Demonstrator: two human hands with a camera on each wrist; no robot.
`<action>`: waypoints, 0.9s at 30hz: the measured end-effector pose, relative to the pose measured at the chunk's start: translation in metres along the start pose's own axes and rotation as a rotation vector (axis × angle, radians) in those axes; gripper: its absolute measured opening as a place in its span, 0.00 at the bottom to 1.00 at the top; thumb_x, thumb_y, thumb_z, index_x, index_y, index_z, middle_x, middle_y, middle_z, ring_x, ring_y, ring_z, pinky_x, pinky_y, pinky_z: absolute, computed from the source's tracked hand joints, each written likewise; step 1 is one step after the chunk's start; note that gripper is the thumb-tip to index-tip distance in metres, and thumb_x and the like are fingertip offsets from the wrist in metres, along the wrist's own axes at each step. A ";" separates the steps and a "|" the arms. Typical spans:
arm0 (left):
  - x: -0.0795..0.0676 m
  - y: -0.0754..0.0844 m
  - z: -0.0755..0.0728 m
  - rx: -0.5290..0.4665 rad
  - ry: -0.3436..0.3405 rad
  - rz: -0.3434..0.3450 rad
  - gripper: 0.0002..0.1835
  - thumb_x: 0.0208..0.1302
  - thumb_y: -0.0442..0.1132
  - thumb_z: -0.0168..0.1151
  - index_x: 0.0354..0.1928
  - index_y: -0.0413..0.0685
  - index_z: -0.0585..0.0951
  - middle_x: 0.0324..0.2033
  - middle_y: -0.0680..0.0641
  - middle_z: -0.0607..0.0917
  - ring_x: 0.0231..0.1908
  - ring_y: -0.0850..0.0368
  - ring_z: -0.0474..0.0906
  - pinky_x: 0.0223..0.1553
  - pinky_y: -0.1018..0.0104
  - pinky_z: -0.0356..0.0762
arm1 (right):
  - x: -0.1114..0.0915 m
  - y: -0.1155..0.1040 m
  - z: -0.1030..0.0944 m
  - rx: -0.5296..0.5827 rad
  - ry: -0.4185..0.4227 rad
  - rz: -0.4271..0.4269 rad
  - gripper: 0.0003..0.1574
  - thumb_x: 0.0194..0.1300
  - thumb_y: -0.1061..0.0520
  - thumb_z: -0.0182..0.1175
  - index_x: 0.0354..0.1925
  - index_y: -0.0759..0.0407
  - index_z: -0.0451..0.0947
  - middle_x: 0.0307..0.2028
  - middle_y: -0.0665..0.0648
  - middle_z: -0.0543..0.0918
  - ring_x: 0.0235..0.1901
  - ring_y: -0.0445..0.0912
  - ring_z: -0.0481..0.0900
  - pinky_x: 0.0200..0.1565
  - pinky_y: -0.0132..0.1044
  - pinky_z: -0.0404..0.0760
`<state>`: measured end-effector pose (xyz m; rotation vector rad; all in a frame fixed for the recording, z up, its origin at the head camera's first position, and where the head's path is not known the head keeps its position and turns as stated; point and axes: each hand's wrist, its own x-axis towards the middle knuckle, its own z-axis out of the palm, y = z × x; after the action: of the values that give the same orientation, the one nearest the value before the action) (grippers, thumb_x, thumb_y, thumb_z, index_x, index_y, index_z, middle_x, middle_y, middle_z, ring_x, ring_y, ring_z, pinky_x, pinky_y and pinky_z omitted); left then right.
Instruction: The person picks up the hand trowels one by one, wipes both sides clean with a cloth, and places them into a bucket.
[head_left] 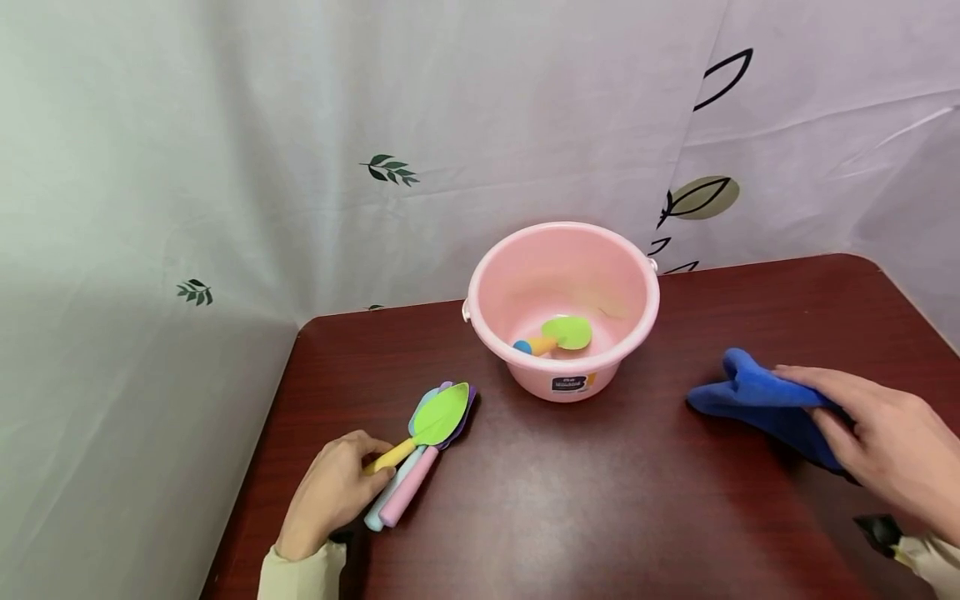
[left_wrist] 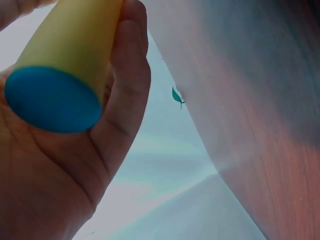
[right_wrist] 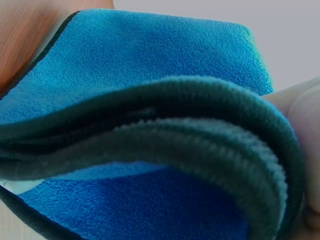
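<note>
With my left hand (head_left: 337,483) I pinch the yellow handle of a toy shovel (head_left: 442,414) with a green blade; its blue end cap shows in the left wrist view. The blade lies over a pink-handled shovel (head_left: 409,487) and a pale blue-handled one (head_left: 382,506), whose purple and light blue blades peek out beneath. My right hand (head_left: 885,433) grips a folded blue cloth (head_left: 765,396) at the table's right side. In the right wrist view the cloth's dark-edged folds fill most of the picture.
A pink bucket (head_left: 566,385) stands at the table's back edge. Inside it lies another shovel (head_left: 567,332) with a green blade, an orange-yellow handle and a blue end. The dark red table (head_left: 570,500) meets a pale curtain (head_left: 300,167) with leaf prints behind.
</note>
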<state>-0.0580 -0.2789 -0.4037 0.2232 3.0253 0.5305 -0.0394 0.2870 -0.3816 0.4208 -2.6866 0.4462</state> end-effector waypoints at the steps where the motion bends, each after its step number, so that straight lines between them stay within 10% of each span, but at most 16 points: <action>1: 0.000 0.000 0.000 0.000 0.003 0.004 0.09 0.52 0.35 0.71 0.37 0.50 0.89 0.30 0.58 0.81 0.27 0.63 0.70 0.31 0.66 0.69 | 0.000 0.000 0.000 0.000 0.000 -0.001 0.43 0.40 0.78 0.71 0.57 0.59 0.78 0.48 0.69 0.83 0.34 0.61 0.82 0.28 0.22 0.60; 27: -0.003 -0.002 -0.007 -0.060 0.090 0.176 0.10 0.52 0.33 0.74 0.36 0.54 0.89 0.26 0.66 0.75 0.23 0.71 0.67 0.26 0.71 0.68 | -0.003 0.002 0.002 -0.001 0.000 0.006 0.44 0.41 0.76 0.71 0.59 0.55 0.78 0.51 0.65 0.83 0.37 0.59 0.83 0.30 0.21 0.59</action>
<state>-0.0561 -0.2838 -0.3976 0.4787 3.0881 0.6594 -0.0381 0.2894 -0.3848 0.4122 -2.6889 0.4465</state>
